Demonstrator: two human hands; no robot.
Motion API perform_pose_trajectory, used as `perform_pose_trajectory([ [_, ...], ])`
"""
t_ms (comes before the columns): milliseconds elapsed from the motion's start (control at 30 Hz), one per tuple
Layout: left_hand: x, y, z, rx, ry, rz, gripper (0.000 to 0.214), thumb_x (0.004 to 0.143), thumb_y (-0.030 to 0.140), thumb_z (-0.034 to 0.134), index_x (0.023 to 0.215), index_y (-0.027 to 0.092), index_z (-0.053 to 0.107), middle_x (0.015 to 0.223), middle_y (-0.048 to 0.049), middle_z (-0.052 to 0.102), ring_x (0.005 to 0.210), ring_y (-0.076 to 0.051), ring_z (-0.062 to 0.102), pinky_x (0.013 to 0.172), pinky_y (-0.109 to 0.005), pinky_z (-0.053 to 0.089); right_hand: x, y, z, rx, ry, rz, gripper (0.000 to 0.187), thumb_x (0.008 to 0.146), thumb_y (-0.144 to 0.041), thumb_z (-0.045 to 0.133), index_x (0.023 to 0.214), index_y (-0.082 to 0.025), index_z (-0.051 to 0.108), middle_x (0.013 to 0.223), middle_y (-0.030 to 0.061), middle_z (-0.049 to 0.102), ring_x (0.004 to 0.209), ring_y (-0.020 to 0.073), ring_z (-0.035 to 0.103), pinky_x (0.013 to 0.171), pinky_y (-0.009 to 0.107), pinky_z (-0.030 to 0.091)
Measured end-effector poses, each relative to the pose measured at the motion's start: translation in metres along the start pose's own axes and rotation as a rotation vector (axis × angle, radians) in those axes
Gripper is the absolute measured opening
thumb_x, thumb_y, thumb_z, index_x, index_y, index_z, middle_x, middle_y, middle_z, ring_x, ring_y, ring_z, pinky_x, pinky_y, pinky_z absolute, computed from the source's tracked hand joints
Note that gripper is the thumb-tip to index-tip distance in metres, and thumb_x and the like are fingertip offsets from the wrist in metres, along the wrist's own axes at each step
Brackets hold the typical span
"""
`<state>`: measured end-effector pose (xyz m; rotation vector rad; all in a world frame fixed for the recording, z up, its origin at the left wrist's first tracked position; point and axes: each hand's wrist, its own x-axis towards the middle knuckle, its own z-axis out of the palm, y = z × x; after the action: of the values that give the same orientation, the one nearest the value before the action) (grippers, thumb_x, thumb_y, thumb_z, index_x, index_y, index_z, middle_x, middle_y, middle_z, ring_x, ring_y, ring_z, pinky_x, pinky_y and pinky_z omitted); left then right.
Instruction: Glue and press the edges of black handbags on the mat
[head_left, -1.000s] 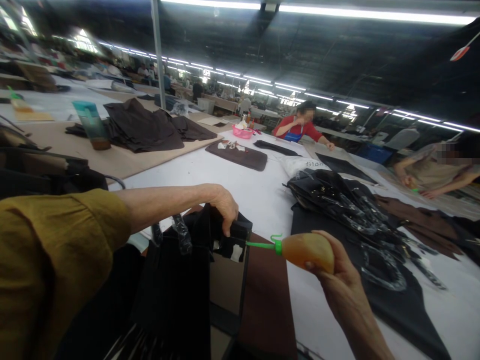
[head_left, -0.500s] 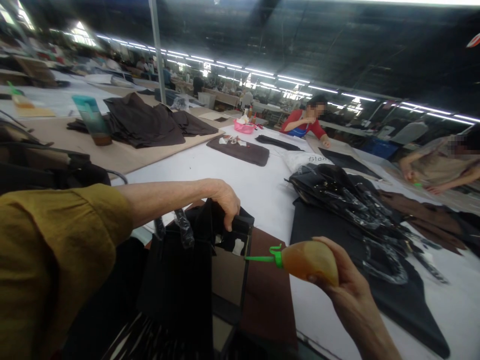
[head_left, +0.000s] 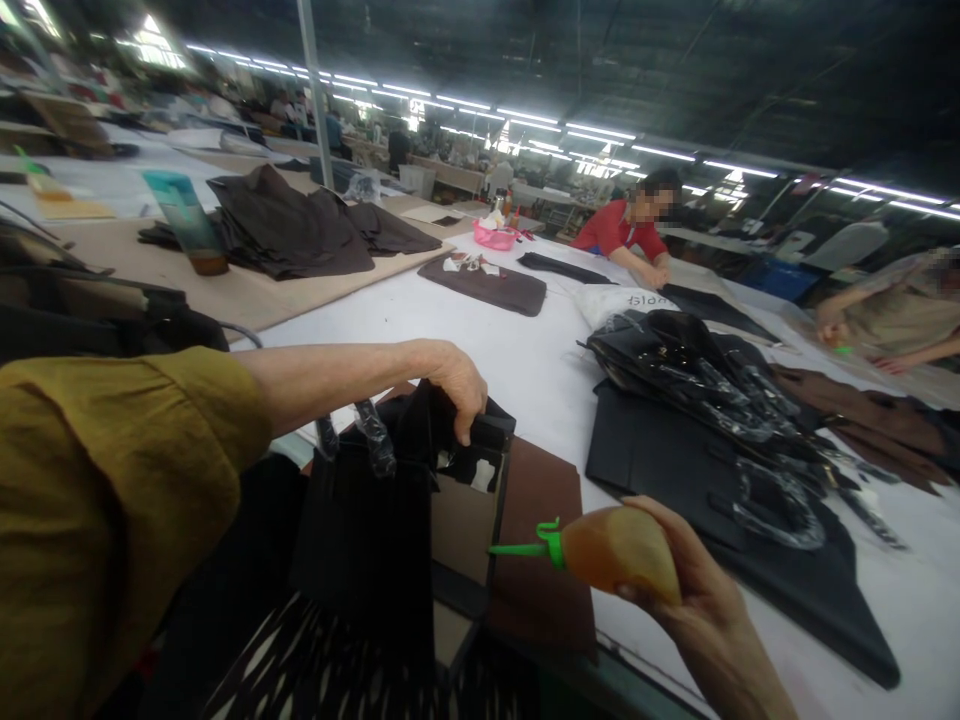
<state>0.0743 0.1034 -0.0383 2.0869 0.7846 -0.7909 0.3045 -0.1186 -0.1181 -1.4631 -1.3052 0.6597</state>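
Note:
A black handbag (head_left: 367,560) lies in front of me with its inside exposed, showing a beige lining (head_left: 459,530) and a small white label (head_left: 483,475). My left hand (head_left: 459,388) bends over the bag's far end, its fingers closed on the black material there; the fingertips are partly hidden. In my right hand (head_left: 686,560) is a squeeze glue bottle (head_left: 619,552), filled with amber liquid and held on its side. Its green nozzle (head_left: 517,550) points left, with the tip at the bag's right edge. A brown sheet (head_left: 544,540) lies under the bag.
Black bags with plastic-wrapped handles (head_left: 690,375) are piled on the white table (head_left: 337,335) to the right. Farther off are a brown padded panel (head_left: 487,285), a pink basket (head_left: 493,236), dark fabric (head_left: 292,230) and a teal tumbler (head_left: 184,220). Two co-workers lean over the table.
My right hand has moved the glue bottle nearer to me, its nozzle tip sliding along the bag's right edge. My left hand keeps its hold. The red-sleeved co-worker has lowered a hand.

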Motion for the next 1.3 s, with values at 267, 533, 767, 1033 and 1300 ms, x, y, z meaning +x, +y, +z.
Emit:
perform_pose_trajectory([
  [267,0.002,-0.002,0.001,0.017,0.007,0.004,0.029,0.056,0.029,0.071,0.082,0.015,0.070,0.070,-0.0020,0.068,0.064,-0.020,0.061,0.061,-0.029,0.050,-0.017,0.006,-0.005,-0.138,-0.052,-0.012,0.050,0.054,-0.032,0.082,0.101,-0.029,0.064,0.096,-0.0007,0.066,0.083,0.0228,0.061,0.068,0.020,0.049],
  [533,0.001,-0.001,0.002,0.039,0.023,0.000,0.029,0.053,0.030,0.071,0.078,0.016,0.071,0.073,-0.0038,0.069,0.069,-0.023,0.060,0.069,-0.034,0.049,-0.022,0.001,0.001,-0.114,-0.091,0.110,0.051,0.049,-0.031,0.081,0.097,-0.025,0.065,0.097,0.0022,0.066,0.085,0.0262,0.062,0.070,0.024,0.050],
  [767,-0.016,0.007,0.004,0.014,0.004,-0.002,0.027,0.056,0.028,0.069,0.080,0.016,0.070,0.073,-0.0038,0.069,0.069,-0.022,0.061,0.066,-0.032,0.049,-0.025,0.004,-0.002,0.081,-0.171,0.292,0.055,0.054,-0.033,0.081,0.105,-0.025,0.061,0.097,0.0034,0.065,0.088,0.0280,0.060,0.072,0.028,0.050],
  [1033,-0.080,0.041,-0.011,0.065,0.097,-0.068,0.022,0.057,0.023,0.069,0.078,0.017,0.072,0.068,-0.0034,0.068,0.064,-0.021,0.059,0.063,-0.031,0.047,-0.032,0.006,0.005,0.593,-0.159,0.437,0.053,0.073,-0.036,0.072,0.119,-0.026,0.049,0.101,0.0051,0.063,0.087,0.0250,0.059,0.073,0.032,0.048],
  [1300,-0.097,0.057,-0.018,0.522,0.538,-0.141,0.027,0.060,0.026,0.070,0.085,0.015,0.071,0.073,-0.0036,0.065,0.065,-0.020,0.056,0.060,-0.028,0.041,-0.013,0.009,0.020,0.724,-0.031,0.366,0.057,0.073,-0.032,0.073,0.122,-0.023,0.045,0.104,0.0086,0.063,0.091,0.0258,0.057,0.075,0.035,0.050],
])
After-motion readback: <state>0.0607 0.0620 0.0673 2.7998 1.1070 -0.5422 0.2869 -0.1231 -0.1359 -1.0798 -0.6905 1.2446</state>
